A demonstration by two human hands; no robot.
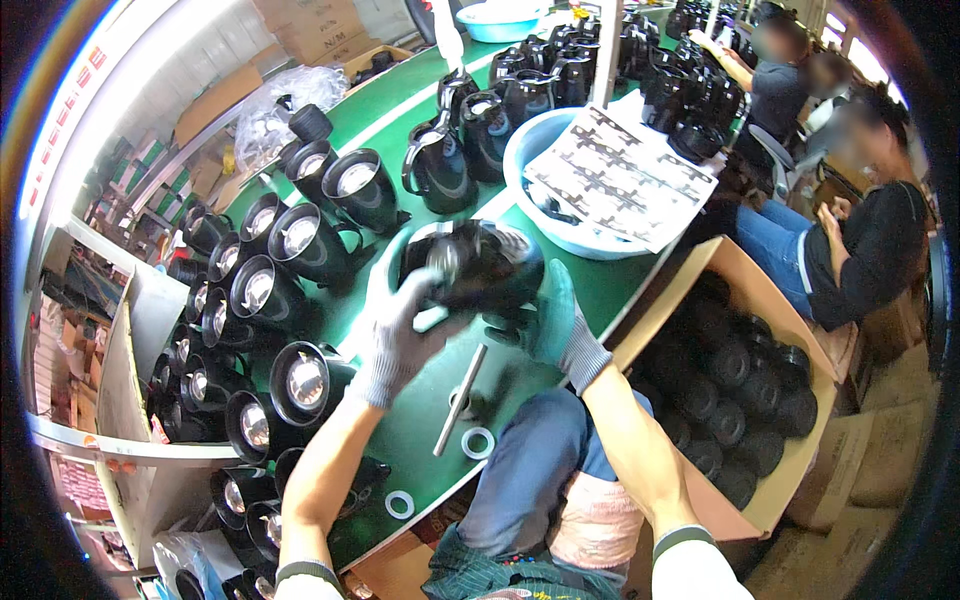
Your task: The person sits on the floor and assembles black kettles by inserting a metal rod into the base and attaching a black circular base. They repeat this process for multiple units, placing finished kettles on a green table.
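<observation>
The green tabletop (425, 390) carries black pots (370, 207) and a blue basin (598, 243). On it also lie a rod (460, 400) and two white rings (466, 444).

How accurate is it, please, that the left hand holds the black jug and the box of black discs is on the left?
The head view shows the box of black discs on the right, not left; the left hand holds the black jug.

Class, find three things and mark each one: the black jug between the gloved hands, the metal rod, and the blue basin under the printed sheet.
Black jug (503, 268): head view, middle of its body.
Metal rod (460, 401): head view, halfway along it.
Blue basin (560, 232): head view, outer wall.
</observation>
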